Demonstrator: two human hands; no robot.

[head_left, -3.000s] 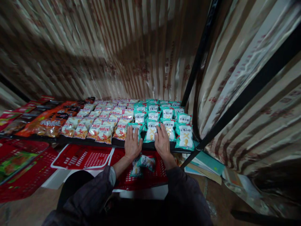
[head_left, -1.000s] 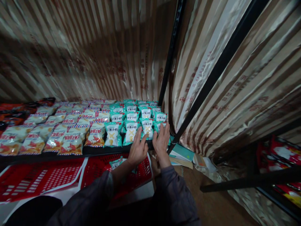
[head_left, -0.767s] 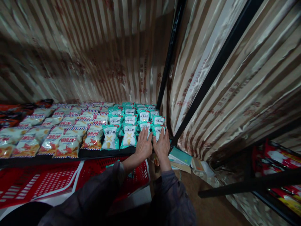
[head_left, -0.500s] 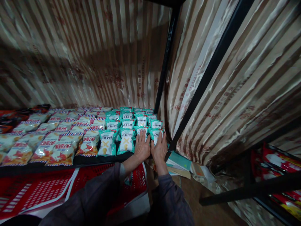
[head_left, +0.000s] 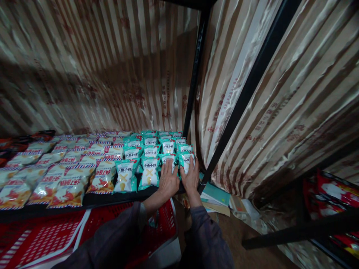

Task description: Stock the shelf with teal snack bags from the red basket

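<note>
Rows of teal and white snack bags [head_left: 149, 172] stand at the right end of a dark shelf [head_left: 112, 197]. My left hand [head_left: 168, 180] lies with fingers stretched over the front of one teal bag [head_left: 167, 160] in the front row. Just to its right, my right hand [head_left: 191, 178] rests its extended fingers on the corner teal bag [head_left: 185, 160]. Both palms face the bags, and the hands cover their lower parts. Neither hand is wrapped round a bag.
White and orange snack bags [head_left: 67, 185] fill the shelf to the left. Red baskets [head_left: 112, 220] stand below. A black post [head_left: 235, 112] rises at the right, before striped curtain [head_left: 266, 123]. Papers and booklets [head_left: 215, 194] lie on the floor; red packages [head_left: 333, 194] sit far right.
My hands stay on the same two teal bags, with little change in their fingers. The view has shifted slightly, so the shelf appears a little lower and further left.
</note>
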